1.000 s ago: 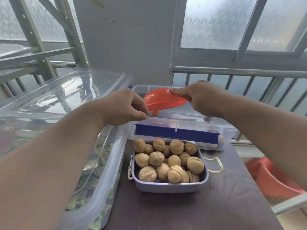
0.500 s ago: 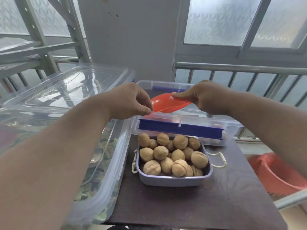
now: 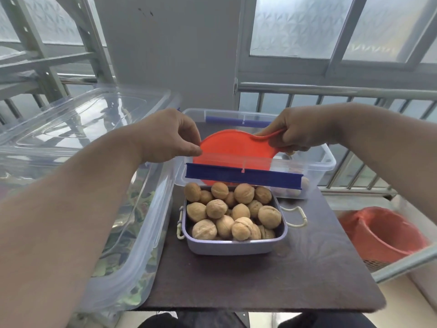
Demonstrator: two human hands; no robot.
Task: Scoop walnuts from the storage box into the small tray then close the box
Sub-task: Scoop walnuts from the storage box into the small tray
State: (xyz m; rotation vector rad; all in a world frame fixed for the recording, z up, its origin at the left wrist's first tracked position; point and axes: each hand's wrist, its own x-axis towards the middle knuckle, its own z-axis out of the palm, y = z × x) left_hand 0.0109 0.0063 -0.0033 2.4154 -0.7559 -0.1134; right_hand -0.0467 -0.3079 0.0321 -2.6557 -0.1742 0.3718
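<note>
A small lilac tray (image 3: 236, 247) heaped with walnuts (image 3: 233, 210) sits on the dark table in front of the clear storage box (image 3: 328, 162), which has blue clasps (image 3: 243, 177). My right hand (image 3: 300, 131) grips the handle of an orange scoop (image 3: 233, 146) and holds it tilted down inside the box. My left hand (image 3: 171, 136) pinches the scoop's left rim over the box's near-left corner. A few walnuts show through the box wall at the lower right. What lies under the scoop is hidden.
A large clear bin (image 3: 132, 233) with leafy contents and a clear lid (image 3: 78, 119) on top stands left of the tray. A red basket (image 3: 383, 235) sits low at the right. Metal railing (image 3: 331, 89) runs behind the table (image 3: 260, 285).
The scoop has gone from level above the box to tilted down inside it. My right hand moved further right along the handle, and my left hand now pinches the rim.
</note>
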